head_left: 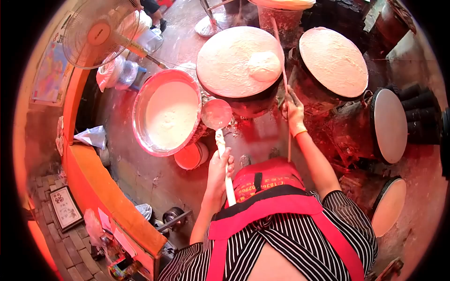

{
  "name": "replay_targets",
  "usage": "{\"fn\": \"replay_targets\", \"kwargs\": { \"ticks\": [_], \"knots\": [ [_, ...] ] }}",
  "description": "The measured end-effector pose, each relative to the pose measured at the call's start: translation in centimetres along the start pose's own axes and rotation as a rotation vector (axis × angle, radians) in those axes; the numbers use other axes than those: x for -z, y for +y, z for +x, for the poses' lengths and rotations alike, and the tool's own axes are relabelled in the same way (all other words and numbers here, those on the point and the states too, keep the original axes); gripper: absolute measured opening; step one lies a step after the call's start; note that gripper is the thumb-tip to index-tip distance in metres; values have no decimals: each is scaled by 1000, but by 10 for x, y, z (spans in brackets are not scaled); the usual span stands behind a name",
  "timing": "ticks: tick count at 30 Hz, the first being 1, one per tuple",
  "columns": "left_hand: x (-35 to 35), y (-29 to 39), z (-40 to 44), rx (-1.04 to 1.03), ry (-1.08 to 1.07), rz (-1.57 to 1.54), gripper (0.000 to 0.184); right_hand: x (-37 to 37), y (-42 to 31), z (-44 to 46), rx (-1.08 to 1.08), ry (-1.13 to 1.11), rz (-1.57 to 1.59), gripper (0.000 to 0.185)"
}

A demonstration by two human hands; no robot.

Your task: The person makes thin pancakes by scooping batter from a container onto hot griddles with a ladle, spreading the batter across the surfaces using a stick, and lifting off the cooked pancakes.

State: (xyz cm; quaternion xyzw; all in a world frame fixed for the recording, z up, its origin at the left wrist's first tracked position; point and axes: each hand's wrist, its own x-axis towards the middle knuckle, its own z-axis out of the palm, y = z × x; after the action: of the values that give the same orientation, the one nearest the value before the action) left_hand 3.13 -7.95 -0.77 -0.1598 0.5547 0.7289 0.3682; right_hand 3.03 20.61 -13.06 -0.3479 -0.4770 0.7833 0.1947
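Note:
My left hand [219,169] is closed around the pale handle of a ladle [216,114]. The ladle's round bowl hangs between a large pink-rimmed tub of white batter [171,117] and a round griddle [222,58]. White batter covers that griddle, with a thicker round mound [265,65] toward its right side. My right hand [294,113] grips a long thin stick [282,65], which runs up past the griddle's right edge. Further right, a second griddle [333,62] bears a spread white layer.
A smaller red bucket [191,156] stands below the tub. Two round-topped drums [390,125] [390,206] lie to the right. An electric fan [99,35] stands upper left, near a curved orange counter [110,196]. At the top is another pale-topped round vessel [283,3].

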Motion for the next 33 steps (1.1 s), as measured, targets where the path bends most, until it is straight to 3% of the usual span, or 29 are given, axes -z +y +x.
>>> {"fn": "replay_targets", "kwargs": {
  "ticks": [1,3,5,8,11,12,15,18,20,21,24,27,29,31,33],
  "knots": [
    [0,0,3,-6,-6,19,19,-12,-18,-17,-170,146,-33,33],
    [-1,3,9,9,-29,7,16,-9,0,-10,-68,-74,-107,32],
    [0,6,15,29,-66,-8,15,1,-14,4,5,-107,-176,32],
    [0,13,19,78,-115,-31,12,10,-23,36,-5,12,-33,31],
    [7,17,40,69,-120,67,13,18,-25,18,-53,-161,-321,32],
    [9,20,51,47,-135,103,14,26,-5,21,56,-221,-308,33],
    [5,38,91,5,-150,130,13,32,-42,-19,-160,-189,-370,33],
    [-10,47,135,-9,-195,163,12,42,-5,-11,30,-72,-145,31],
    [-26,38,157,36,-143,156,12,28,-17,-29,-54,11,-170,29],
    [-40,35,160,55,-64,209,12,29,-9,-33,-121,-36,-120,29],
    [-63,27,163,223,-87,-7,10,15,-4,-48,-276,-130,-144,33],
    [-59,35,172,345,-303,-367,12,4,-2,-72,-392,-279,-123,34],
    [-20,82,158,1056,-1098,-799,7,-2,-13,-86,-303,-241,-177,35],
    [-3,115,89,628,-453,-596,9,-5,-49,-99,-206,-175,-241,34],
    [32,109,69,537,-573,-422,14,8,-56,-88,-94,0,-68,34]
  ]
}}
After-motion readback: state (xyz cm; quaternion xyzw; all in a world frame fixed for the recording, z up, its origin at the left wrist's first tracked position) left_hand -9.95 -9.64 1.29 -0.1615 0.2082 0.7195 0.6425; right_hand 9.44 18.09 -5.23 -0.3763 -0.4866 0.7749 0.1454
